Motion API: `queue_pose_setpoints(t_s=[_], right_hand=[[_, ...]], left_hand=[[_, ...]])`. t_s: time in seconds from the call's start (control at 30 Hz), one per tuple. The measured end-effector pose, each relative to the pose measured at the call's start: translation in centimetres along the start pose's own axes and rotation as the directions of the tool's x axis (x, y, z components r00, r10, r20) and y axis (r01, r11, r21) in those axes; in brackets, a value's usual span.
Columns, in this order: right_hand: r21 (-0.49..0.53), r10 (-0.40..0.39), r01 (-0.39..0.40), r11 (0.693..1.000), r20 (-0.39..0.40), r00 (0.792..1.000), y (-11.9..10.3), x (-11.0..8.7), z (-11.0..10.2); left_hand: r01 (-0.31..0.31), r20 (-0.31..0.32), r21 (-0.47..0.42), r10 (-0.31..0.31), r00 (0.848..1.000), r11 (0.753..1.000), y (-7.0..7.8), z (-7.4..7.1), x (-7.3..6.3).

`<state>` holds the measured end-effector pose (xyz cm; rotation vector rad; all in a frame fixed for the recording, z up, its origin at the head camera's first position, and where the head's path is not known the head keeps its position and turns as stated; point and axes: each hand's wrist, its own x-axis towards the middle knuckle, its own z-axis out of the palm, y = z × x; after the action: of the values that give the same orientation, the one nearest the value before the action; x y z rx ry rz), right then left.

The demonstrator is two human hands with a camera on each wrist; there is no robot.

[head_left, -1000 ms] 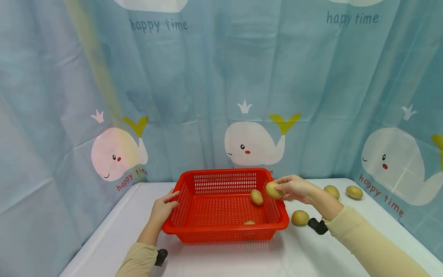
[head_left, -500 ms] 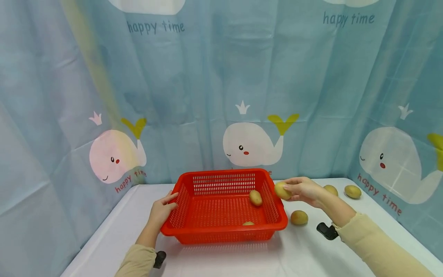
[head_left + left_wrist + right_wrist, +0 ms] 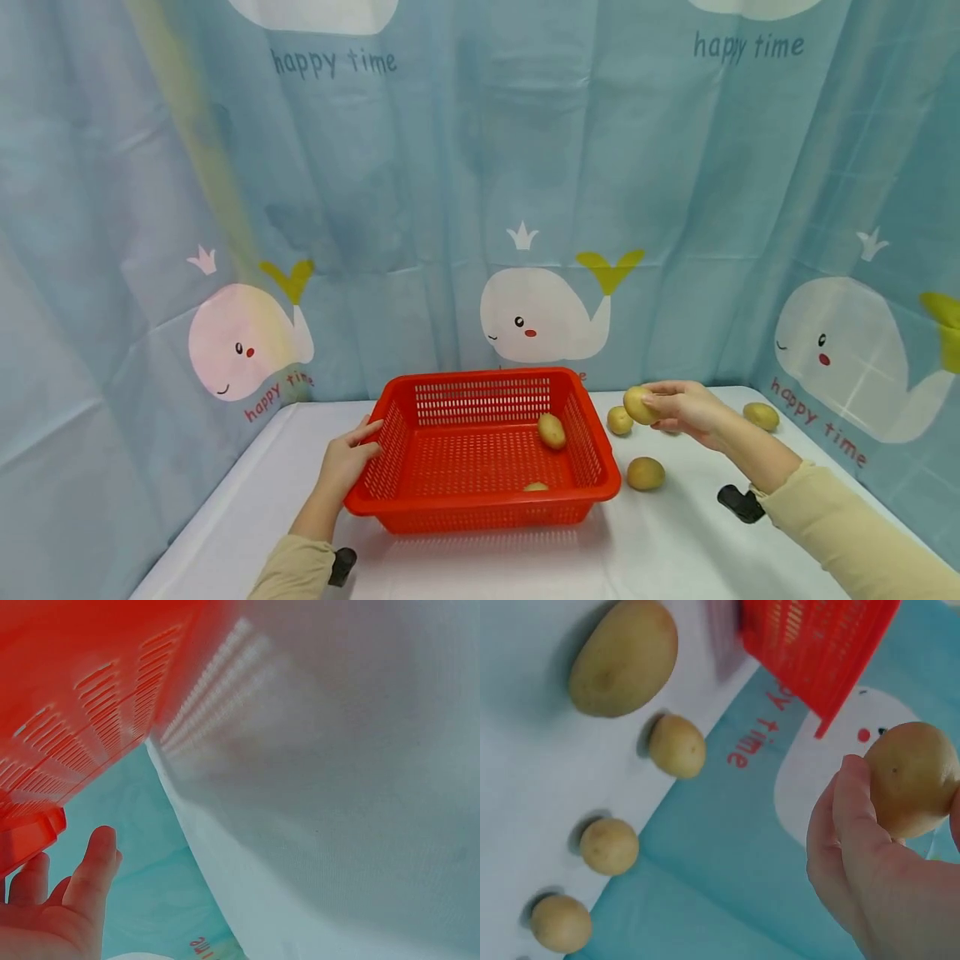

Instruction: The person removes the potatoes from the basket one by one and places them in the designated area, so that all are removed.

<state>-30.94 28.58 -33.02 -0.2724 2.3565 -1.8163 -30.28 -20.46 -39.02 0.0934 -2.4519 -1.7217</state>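
My right hand [image 3: 690, 408] holds a potato [image 3: 641, 405] between thumb and fingers, to the right of the red plastic basket [image 3: 480, 498] and above the table. In the right wrist view the held potato [image 3: 911, 780] sits at the fingertips. My left hand [image 3: 347, 460] rests at the basket's left rim, its fingers fairly straight; the left wrist view shows one finger [image 3: 99, 859] standing apart from the rim. Inside the basket a potato [image 3: 551, 431] lies by the right wall, and another potato [image 3: 536, 486] is partly hidden behind the front rim.
On the white table [image 3: 660, 550], right of the basket, loose potatoes lie apart: one near the front [image 3: 646, 473], one behind it [image 3: 619, 420], one at the far right [image 3: 761, 416]. My right hand partly hides another. A blue whale-print curtain [image 3: 420, 208] hangs behind the table.
My right hand has carried the potato rightward, from over the basket's right rim to out beside it. A potato behind the rim has come into view. My left hand stays at the rim.
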Motion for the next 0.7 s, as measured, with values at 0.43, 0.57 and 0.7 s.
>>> queue_pose_setpoints(t_s=[0.43,0.57,0.7], right_hand=[[-0.041,0.086,-0.085,0.996,0.008,0.996,1.6,-0.5,-3.6],[-0.090,0.111,-0.111,0.990,-0.003,0.994,2.1,-0.6,-4.9],[-0.094,0.140,-0.138,0.986,0.009,0.990,2.8,-0.6,-5.9]], left_hand=[[0.022,0.018,-0.015,-0.022,1.000,1.000,-0.1,0.0,0.2],[0.023,0.022,-0.010,-0.023,0.999,1.000,0.0,0.0,0.2],[0.025,0.011,0.006,-0.025,1.000,1.000,0.1,-0.2,0.1]])
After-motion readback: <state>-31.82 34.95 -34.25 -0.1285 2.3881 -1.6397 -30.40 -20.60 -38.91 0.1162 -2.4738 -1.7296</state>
